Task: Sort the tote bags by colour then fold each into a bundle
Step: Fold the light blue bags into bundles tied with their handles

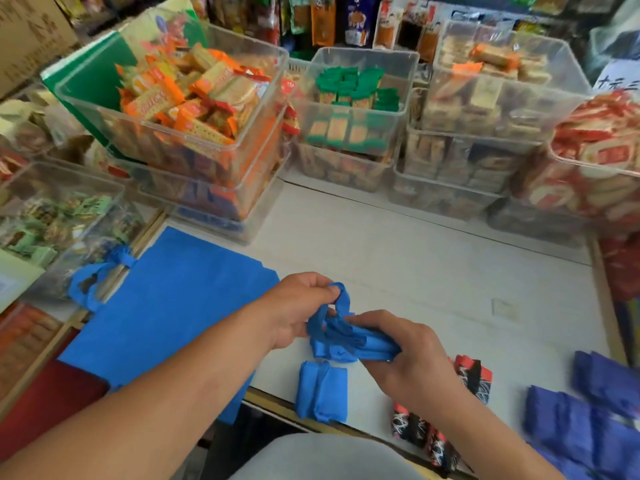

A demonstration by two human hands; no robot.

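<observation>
Blue tote bag (pixel 349 344) is rolled, held just above the table (pixel 415 254): your right hand (pixel 408 351) curls its fingers round it, your left hand (pixel 294 306) pinches its handle loop (pixel 343 296). Keep the roll tight; wind the loop snugly around it.

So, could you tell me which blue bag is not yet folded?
The flat bag at left; the bundle is folded, and the third bag is held by the left hand and right hand.

I see the flat bag (pixel 173 299) in bright blue, the held bundle (pixel 349 341) and lying bundle (pixel 322 393) in the same blue, patterned bundles (pixel 478 379) red-black with white scribbles, right bags (pixel 571 427) violet-blue, table (pixel 415 258) white.
</observation>
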